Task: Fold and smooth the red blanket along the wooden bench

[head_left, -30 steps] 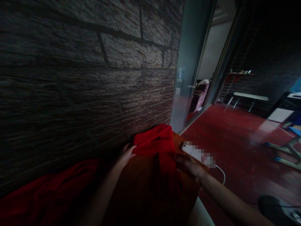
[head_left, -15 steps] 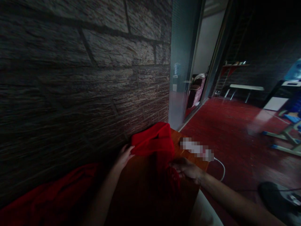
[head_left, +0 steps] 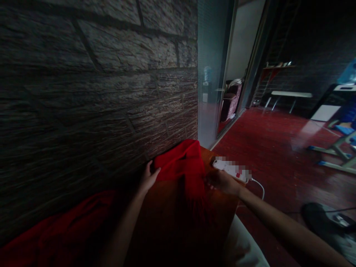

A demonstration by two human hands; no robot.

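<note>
A red scarf (head_left: 193, 170) with a fringed end lies folded on a brown wooden table (head_left: 164, 207) against the stone wall. Its fringe (head_left: 198, 207) hangs down towards me over the wood. At the scarf's left edge is my left hand (head_left: 148, 180), thumb and fingers apart, the thumb at the fabric. My right hand (head_left: 224, 181) is beside the scarf's right edge, fingers stretched loosely towards it. Those fingertips are dark, and whether they touch the cloth is hard to see.
A white power strip (head_left: 229, 169) with a white cable lies at the table's right corner, just past my right hand. More red cloth (head_left: 63, 218) is at lower left. The stone wall (head_left: 116, 100) bounds the left side. A dark round base (head_left: 319, 218) stands on the red floor.
My right hand has let go of the scarf's fringed end, which now lies flatter, and moved slightly up and right. My left fingers have spread from their hold on the left edge.
</note>
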